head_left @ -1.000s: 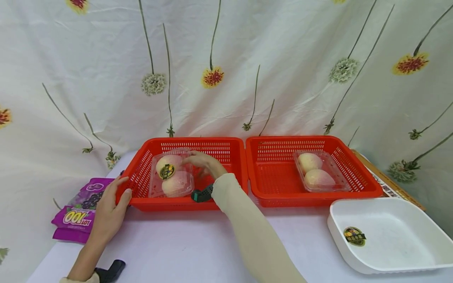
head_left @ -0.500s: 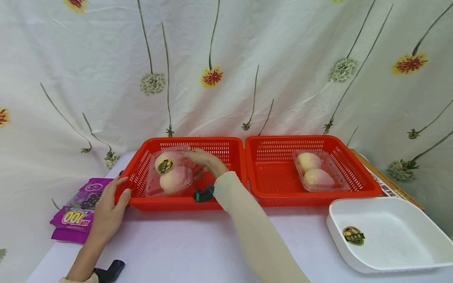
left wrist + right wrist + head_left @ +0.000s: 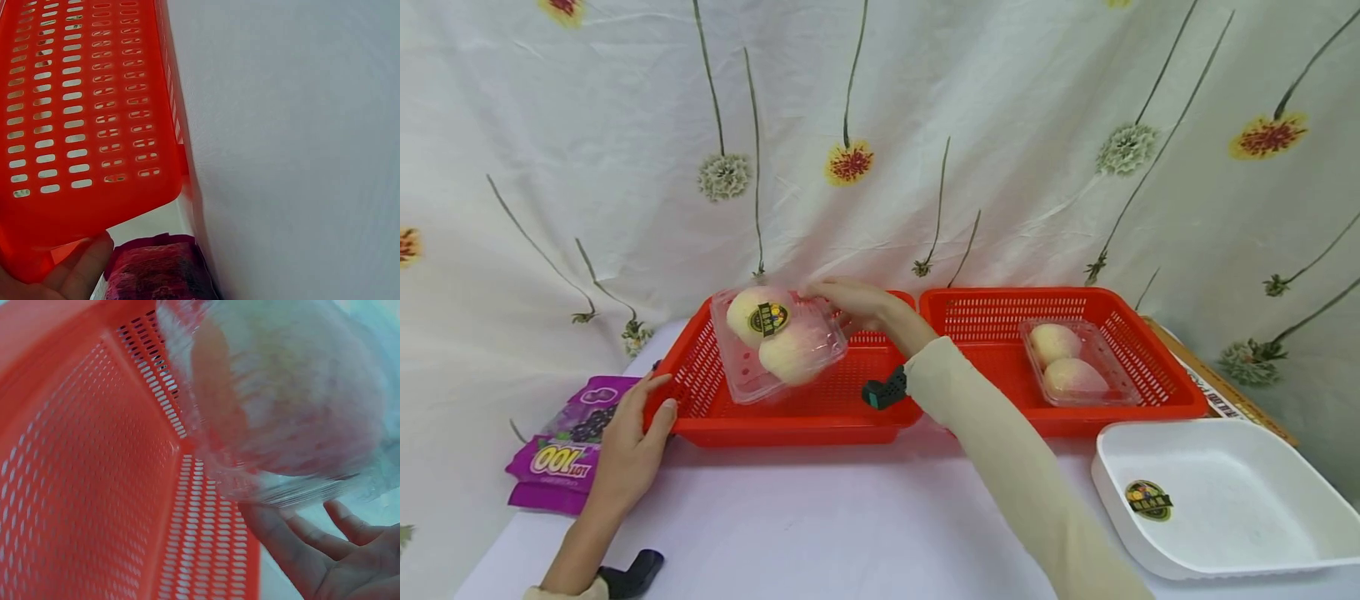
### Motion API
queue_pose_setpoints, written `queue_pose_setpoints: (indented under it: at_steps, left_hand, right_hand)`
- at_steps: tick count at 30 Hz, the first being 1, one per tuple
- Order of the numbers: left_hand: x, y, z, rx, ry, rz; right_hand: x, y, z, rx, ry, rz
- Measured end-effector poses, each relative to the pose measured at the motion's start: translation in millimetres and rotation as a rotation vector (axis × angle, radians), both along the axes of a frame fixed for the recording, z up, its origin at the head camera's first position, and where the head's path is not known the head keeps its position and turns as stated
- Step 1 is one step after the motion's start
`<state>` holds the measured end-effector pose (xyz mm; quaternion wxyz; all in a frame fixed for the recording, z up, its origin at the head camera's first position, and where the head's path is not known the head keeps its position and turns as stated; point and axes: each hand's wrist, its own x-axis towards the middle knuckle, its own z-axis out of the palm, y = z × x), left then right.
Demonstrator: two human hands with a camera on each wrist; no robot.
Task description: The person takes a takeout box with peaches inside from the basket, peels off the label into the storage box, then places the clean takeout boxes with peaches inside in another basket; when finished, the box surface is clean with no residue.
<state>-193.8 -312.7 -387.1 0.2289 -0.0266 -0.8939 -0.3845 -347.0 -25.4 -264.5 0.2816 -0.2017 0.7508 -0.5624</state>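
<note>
My right hand pinches the right edge of a clear plastic box of peaches, which holds two pale pink-yellow fruits and bears a dark sticker on top. The box hangs tilted over the left red basket. From the right wrist, one peach shows large through the clear wall, with fingertips right at the box's lower edge. My left hand holds the left basket's near-left corner by the rim. In the left wrist view its fingers curl under that rim.
A second red basket stands right of the first, with another clear peach box inside. A white tray with a sticker sits at the front right. Purple bags lie beside my left hand. A flowered cloth hangs behind.
The peach box has risen from the left basket and tilted as my right hand lifted it up and slightly right. My left hand has stayed at the basket's corner.
</note>
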Motion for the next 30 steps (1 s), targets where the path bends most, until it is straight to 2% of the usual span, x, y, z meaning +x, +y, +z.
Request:
queue_pose_setpoints:
  at_steps: [8, 12, 16, 21, 26, 30]
  left_hand:
    - [-0.4, -0.6, 0.0, -0.009, 0.007, 0.004]
    - [-1.4, 0.5, -0.6, -0.009, 0.006, 0.006]
    - [-2.6, 1.9, -0.3, -0.013, 0.001, 0.002]
    - [-2.2, 1.8, 0.2, -0.02, 0.002, -0.002]
    - [-2.3, 1.2, 0.1, -0.022, 0.003, -0.001]
    - [-2.6, 1.2, 0.2, -0.026, -0.001, -0.002]
  right_hand:
    - [20.7, 44.2, 8.3, -0.125, 0.003, 0.136]
    - [40.7, 67.4, 5.4, -0.053, 0.039, 0.177]
    - [61.7, 93.0, -4.1, 0.037, 0.096, 0.222]
    - [81.4, 122.8, -17.1, 0.05, 0.099, 0.304]
    - [94.9, 142.5, -27.4, 0.028, 0.055, 0.447]
    - [104.4, 149.7, -36.6, 0.083, 0.056, 0.562]
